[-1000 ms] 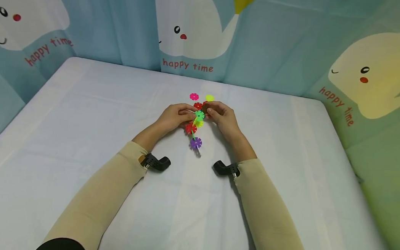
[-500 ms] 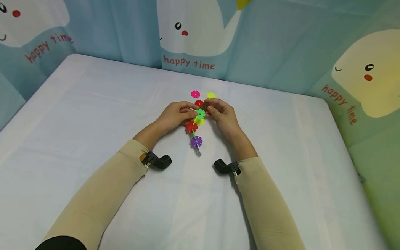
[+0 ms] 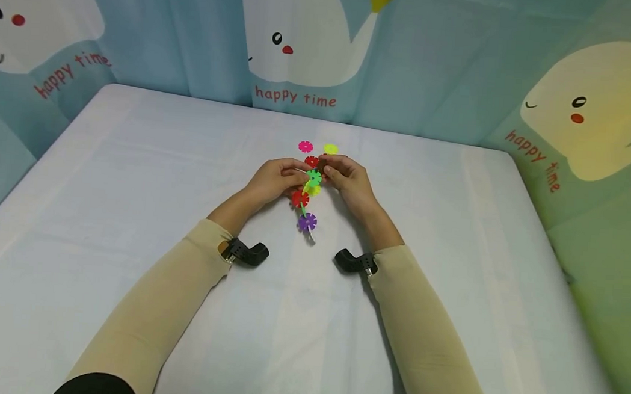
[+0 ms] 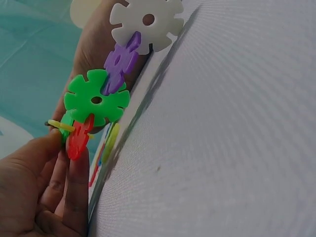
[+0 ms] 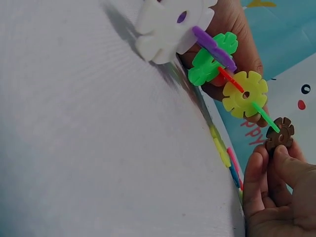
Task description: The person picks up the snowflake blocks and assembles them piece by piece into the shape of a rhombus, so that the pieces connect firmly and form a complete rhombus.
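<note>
A chain of slotted snowflake discs hangs between my hands. In the right wrist view it runs from a white disc [image 5: 170, 32] through purple [image 5: 215, 48], green, red and yellow [image 5: 245, 95] discs to a bright green disc [image 5: 266, 117]. My right hand [image 3: 354, 182] pinches a brown disc [image 5: 280, 134] between thumb and fingers; its slot meets the bright green one. My left hand [image 3: 270, 182] grips the chain near the green disc [image 3: 313, 177], thumb against fingers. The red disc [image 4: 79, 140] stands beside its fingertips in the left wrist view.
Loose discs lie on the white tabletop [image 3: 187, 159] just beyond my hands: a pink disc [image 3: 305, 146], a yellow disc [image 3: 330, 149] and a red disc [image 3: 311, 161]. A blue-green curtain [image 3: 437, 66] with printed whales rises behind the table's far edge.
Both hands keep their hold at nearly the same spot, with the brown disc still against the green one. Only the head view has shifted slightly.
</note>
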`<state>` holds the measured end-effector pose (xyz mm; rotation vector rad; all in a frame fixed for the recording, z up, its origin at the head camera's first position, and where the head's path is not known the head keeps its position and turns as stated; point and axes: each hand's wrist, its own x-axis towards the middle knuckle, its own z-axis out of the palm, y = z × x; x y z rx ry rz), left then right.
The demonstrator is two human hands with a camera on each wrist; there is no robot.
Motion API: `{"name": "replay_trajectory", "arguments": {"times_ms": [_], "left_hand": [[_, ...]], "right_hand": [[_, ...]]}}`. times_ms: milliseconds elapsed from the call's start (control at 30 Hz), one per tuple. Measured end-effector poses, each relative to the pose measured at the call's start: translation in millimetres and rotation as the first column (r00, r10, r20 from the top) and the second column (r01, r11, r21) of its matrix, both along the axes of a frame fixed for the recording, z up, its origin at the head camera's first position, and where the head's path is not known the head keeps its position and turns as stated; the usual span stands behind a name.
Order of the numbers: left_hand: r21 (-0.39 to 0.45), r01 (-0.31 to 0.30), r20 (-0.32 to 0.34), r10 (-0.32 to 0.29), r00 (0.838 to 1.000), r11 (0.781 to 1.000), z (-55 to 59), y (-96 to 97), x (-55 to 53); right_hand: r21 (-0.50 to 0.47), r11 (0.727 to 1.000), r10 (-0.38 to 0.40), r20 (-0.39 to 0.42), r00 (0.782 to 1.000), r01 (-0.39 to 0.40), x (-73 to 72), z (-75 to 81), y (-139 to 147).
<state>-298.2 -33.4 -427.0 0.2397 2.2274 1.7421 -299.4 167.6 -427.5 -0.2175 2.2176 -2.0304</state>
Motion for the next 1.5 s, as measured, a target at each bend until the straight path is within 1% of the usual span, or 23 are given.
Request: {"name": "replay_trajectory", "arguments": {"times_ms": [233, 400, 567, 667, 867, 1033, 1267, 1500], "left_hand": [[-0.006, 0.011, -0.004, -0.011, 1.000, 1.000, 0.4, 0.1, 0.4], [0.008, 0.002, 0.003, -0.002, 1.000, 1.000, 1.4, 0.6, 0.1], [0.030, -0.023, 0.030, 0.022, 0.999, 0.999, 2.6, 1.7, 0.3], [0.042, -0.047, 0.055, 0.045, 0.997, 0.998, 2.8, 2.1, 0.4], [0.052, -0.069, 0.095, 0.064, 0.993, 0.996, 4.2, 2.7, -0.4], [0.076, -0.097, 0.129, 0.086, 0.988, 0.992, 5.6, 2.6, -0.9], [0.076, -0.112, 0.140, 0.101, 0.985, 0.991, 5.7, 4.1, 0.2], [0.070, -0.139, 0.150, 0.127, 0.980, 0.988, 6.4, 5.5, 1.6]], "right_hand": [[0.010, 1.000, 0.001, -0.009, 1.000, -0.001, 2.4, 2.6, -0.1], [-0.018, 1.000, 0.005, -0.024, 1.000, -0.006, 2.9, 3.7, -0.4], [-0.044, 0.999, -0.007, -0.020, 1.000, 0.006, 2.8, 4.2, -1.1], [-0.035, 0.999, -0.012, -0.018, 1.000, 0.011, 3.0, 4.5, -1.9], [-0.021, 1.000, -0.017, -0.029, 0.999, 0.016, 1.0, 2.5, -2.5], [-0.006, 1.000, -0.022, -0.051, 0.998, 0.021, 0.9, 1.6, -4.1], [0.034, 0.999, -0.030, -0.080, 0.996, 0.033, 3.3, 1.8, -6.1], [0.081, 0.996, -0.016, -0.167, 0.986, 0.030, 3.7, -1.6, -6.8]]}}
